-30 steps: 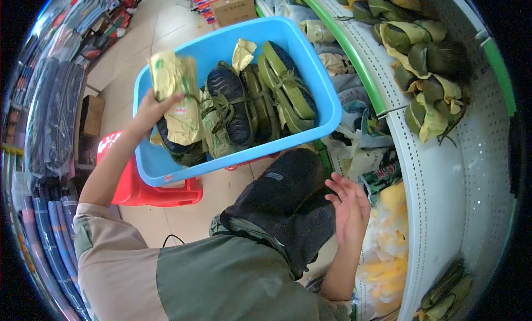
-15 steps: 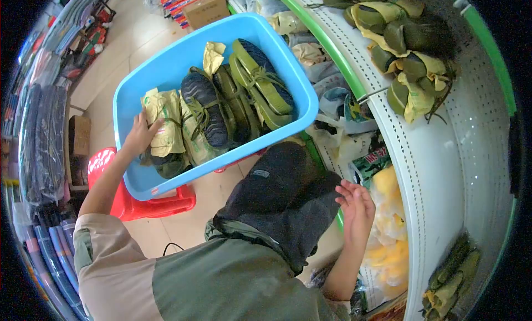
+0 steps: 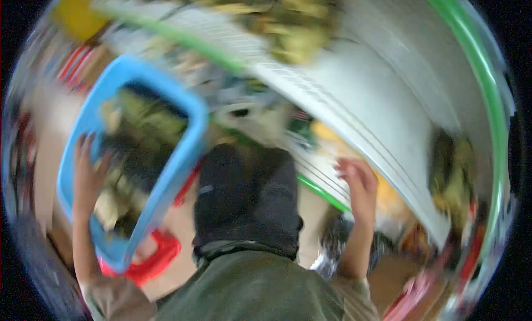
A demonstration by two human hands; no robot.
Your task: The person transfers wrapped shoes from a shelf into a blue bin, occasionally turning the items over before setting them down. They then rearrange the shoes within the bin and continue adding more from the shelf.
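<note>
The view is smeared by motion. My left hand [image 3: 90,168] is over the left side of the blue tub [image 3: 197,119], fingers apart, with nothing visible in it. Inside the tub lie green and dark shoes [image 3: 149,119], some with pale paper [image 3: 108,209] around or beside them. On the other side, my right hand [image 3: 360,180] is raised in front of the white shelf [image 3: 354,94], its fingers partly curled and nothing seen in them.
Green shoes with yellowish paper [image 3: 299,36] lie on the shelf at the top, and another bundle [image 3: 454,171] at the right. A red stool [image 3: 160,254] stands under the tub. Dark plastic [image 3: 338,238] and a cardboard box [image 3: 396,276] are at lower right.
The view has swung right, so the tub appears farther left and turned. My left hand has let go of the paper-wrapped bundle, which it had lowered into the tub.
</note>
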